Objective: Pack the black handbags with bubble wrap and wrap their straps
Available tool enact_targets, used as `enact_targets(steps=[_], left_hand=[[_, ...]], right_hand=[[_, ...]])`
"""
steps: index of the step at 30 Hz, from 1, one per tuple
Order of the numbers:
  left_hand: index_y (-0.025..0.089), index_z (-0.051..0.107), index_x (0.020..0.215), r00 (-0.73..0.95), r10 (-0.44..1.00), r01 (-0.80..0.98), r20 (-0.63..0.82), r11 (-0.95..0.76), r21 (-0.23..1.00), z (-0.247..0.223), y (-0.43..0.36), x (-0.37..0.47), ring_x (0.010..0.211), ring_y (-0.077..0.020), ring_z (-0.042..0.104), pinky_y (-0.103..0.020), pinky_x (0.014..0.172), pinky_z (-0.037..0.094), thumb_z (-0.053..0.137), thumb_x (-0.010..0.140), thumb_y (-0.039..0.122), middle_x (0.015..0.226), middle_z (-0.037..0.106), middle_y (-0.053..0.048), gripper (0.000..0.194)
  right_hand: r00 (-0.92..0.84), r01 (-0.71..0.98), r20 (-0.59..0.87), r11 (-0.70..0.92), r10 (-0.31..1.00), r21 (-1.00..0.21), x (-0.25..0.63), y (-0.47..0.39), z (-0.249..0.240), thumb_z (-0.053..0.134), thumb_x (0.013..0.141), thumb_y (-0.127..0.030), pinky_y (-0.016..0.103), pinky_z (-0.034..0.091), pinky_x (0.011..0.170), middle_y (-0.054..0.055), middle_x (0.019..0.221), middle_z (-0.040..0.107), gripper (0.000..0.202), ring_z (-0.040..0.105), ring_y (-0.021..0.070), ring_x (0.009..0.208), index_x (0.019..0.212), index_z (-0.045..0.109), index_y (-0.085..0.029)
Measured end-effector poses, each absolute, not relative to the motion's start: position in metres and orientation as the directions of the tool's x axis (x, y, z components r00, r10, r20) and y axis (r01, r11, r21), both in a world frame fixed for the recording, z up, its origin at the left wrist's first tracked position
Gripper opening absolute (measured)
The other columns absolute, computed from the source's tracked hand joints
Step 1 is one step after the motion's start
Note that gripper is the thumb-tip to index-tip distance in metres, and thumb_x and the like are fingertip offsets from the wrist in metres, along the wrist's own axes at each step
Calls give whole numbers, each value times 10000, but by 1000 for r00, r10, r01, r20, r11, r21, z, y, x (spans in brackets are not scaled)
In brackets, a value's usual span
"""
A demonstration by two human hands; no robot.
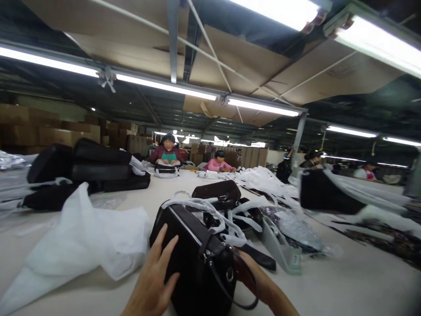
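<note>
A black handbag (194,254) with a zipped top stands on the white table in front of me. My left hand (153,272) lies against its near side, fingers spread. My right hand (251,274) is at the bag's right end, behind a looped black strap (219,281); its fingers are mostly hidden by the bag. White-wrapped handles (210,213) arch over the top and droop to the far side. Just beyond sits a dark brown bag (217,193), with more wrapped straps beside it.
White wrapping sheet (88,237) lies crumpled at left, before stacked black bags (98,169). To the right are a grey-green plastic holder (283,248), clear plastic packaging (297,228) and another black bag (329,191). Two people (167,151) work across the table.
</note>
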State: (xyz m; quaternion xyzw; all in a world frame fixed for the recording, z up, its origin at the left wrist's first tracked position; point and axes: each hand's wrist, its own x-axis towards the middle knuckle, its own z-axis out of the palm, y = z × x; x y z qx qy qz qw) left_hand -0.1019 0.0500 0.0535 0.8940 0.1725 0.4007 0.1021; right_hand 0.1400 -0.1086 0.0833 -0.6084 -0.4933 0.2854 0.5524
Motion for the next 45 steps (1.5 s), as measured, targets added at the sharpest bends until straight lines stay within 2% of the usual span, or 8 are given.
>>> enact_targets(steps=[3,7,13,19,31,35,40,45], left_hand=[[326,278,1468,677,198,113,709,-980,166,85,39,-88,1481,-334,203,-598,1176,269,462,752,15,1633,153,-79,802],[276,352,1467,865,35,-10,501,-996,87,122,27,-66,1490,-304,185,-614,1205,168,506,685,-17,1606,286,-58,849],[239,477,1402,944,-113,-205,309,-938,281,164,37,-48,1393,-233,406,-408,1192,307,626,765,42,1473,505,-77,684],[265,584,1221,918,-168,-308,360,-873,377,169,41,-42,1290,-221,510,-363,1102,390,672,797,84,1358,593,-54,470],[237,539,900,929,-159,-270,335,-909,317,172,22,-29,1150,-220,561,-343,1007,380,670,776,57,1239,652,-11,255],[240,539,879,929,-102,-246,356,-887,390,167,25,-27,1184,-227,535,-352,1039,365,681,757,87,1282,641,-21,242],[242,524,865,939,-59,-225,340,-851,475,167,28,-28,1155,-212,525,-324,1012,368,680,753,104,1279,642,7,236],[240,538,857,947,-52,-224,316,-813,537,170,27,-29,1169,-225,507,-316,1021,349,711,762,215,1280,635,3,199]], right_hand=[[284,30,144,142,948,-989,131,-132,72,680,781,-358,379,427,1044,71,1343,617,558,523,268,1294,1324,594,-261],[464,318,277,134,841,-939,121,-149,54,742,695,-364,398,522,892,133,1316,618,713,600,319,1178,1367,540,-236],[492,674,531,84,690,-734,100,-161,62,875,521,-342,312,585,707,131,1446,469,1070,596,323,1143,1471,386,-289],[370,846,719,107,589,-522,88,-169,72,641,876,-476,319,599,806,119,1408,533,230,682,279,1030,888,723,-261],[301,927,810,45,503,-372,110,-195,81,498,986,-358,243,580,799,80,1056,736,222,718,219,951,938,695,-269],[130,948,720,126,682,-291,119,-204,97,488,975,-254,204,570,807,72,1157,719,240,710,207,998,1129,672,-265],[49,971,507,77,861,-225,120,-217,122,331,1025,-342,200,553,650,38,794,724,385,700,170,678,973,696,-230],[-3,985,648,115,761,-130,119,-217,139,437,1005,-247,201,534,747,71,1124,689,295,683,168,900,888,707,-233]])
